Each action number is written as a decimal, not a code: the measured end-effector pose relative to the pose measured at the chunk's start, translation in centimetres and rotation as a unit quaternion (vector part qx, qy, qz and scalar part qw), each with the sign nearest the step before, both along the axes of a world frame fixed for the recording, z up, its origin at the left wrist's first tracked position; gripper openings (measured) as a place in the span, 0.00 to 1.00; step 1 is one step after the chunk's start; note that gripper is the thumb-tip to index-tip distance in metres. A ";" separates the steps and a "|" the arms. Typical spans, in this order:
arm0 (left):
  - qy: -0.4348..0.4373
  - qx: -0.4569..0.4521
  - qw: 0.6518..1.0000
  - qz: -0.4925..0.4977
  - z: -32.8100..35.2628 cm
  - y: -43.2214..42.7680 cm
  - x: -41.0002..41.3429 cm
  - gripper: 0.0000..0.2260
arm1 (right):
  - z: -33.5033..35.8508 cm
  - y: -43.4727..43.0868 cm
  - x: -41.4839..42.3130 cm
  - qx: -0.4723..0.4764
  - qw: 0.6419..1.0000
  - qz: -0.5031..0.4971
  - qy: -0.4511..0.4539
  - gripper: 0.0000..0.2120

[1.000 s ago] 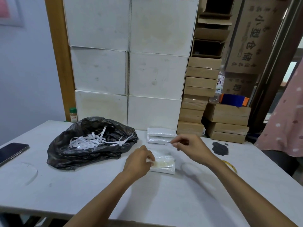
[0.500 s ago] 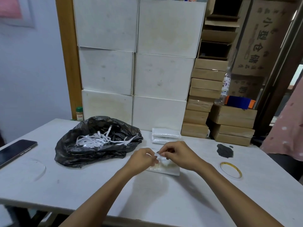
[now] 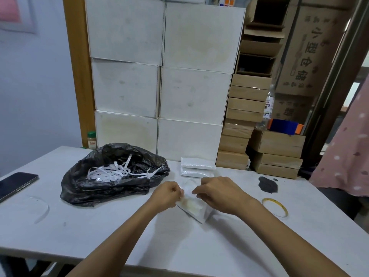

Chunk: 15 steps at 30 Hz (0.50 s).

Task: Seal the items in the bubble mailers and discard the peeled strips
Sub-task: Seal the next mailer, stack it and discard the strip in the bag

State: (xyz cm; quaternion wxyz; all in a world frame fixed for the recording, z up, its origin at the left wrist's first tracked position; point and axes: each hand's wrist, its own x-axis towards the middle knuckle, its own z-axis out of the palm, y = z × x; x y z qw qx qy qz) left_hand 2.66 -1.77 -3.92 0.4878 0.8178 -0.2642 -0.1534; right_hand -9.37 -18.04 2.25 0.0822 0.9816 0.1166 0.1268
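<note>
A small bubble mailer (image 3: 194, 206) was found tilted at the middle of the white table (image 3: 99, 226), pinched at its upper edge by both the left hand (image 3: 166, 194) and the right hand (image 3: 217, 193). Peeled white strips (image 3: 111, 171) were noted inside a black bag (image 3: 111, 186) lying to the left, and further mailers (image 3: 197, 167) were stacked just behind the hands.
</note>
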 end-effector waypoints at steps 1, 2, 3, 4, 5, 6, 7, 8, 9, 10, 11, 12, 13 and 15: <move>-0.008 0.002 1.000 0.004 0.1 -0.2 0.2 0.09 | -0.4 0.2 0.0 -0.012 1.000 -0.005 -0.001 0.14; -0.014 0.002 1.000 0.010 0.2 -0.4 0.4 0.09 | -0.8 0.5 -0.1 -0.018 1.000 -0.013 -0.006 0.14; -0.020 0.002 1.000 0.016 0.2 -0.6 0.6 0.09 | -1.2 0.8 -0.1 -0.018 0.999 -0.025 -0.009 0.15; -0.022 0.004 1.000 0.019 0.2 -0.8 0.8 0.09 | -1.6 1.2 -0.1 -0.015 0.999 -0.040 -0.011 0.17; -0.021 0.008 1.000 0.017 0.2 -0.9 1.0 0.09 | -2.0 1.4 -0.1 -0.014 0.998 -0.056 -0.006 0.17; -0.017 0.011 1.000 0.014 0.2 -0.9 1.2 0.09 | -2.4 1.6 0.0 -0.014 0.997 -0.071 -0.002 0.18; -0.015 0.013 1.000 0.009 0.2 -0.9 1.4 0.09 | -2.7 1.8 0.2 -0.013 0.996 -0.086 0.003 0.18; -0.014 0.015 1.000 0.003 0.2 -0.8 1.5 0.08 | -3.0 1.8 0.3 -0.009 0.995 -0.100 0.004 0.19; -0.022 0.020 1.000 -0.005 0.2 -0.6 1.7 0.09 | -3.1 1.8 0.3 -0.004 0.994 -0.114 0.005 0.19; -0.040 0.026 0.999 -0.012 0.1 -0.5 2.0 0.09 | -3.3 1.8 0.4 -0.006 0.992 -0.125 0.003 0.19; -0.056 0.030 0.998 -0.020 0.0 -0.3 2.2 0.09 | -3.5 1.6 0.4 -0.008 0.991 -0.131 0.004 0.19; -0.063 0.029 0.997 -0.029 -0.1 -0.1 2.4 0.09 | -3.6 1.4 0.4 -0.012 0.991 -0.133 0.007 0.18; -0.062 0.023 0.997 -0.041 -0.2 0.1 2.5 0.09 | -3.7 1.1 0.4 -0.014 0.991 -0.135 0.007 0.18; -0.044 0.005 0.997 -0.061 -0.4 0.5 2.5 0.13 | -3.7 0.4 0.4 -0.015 0.992 -0.123 -0.010 0.16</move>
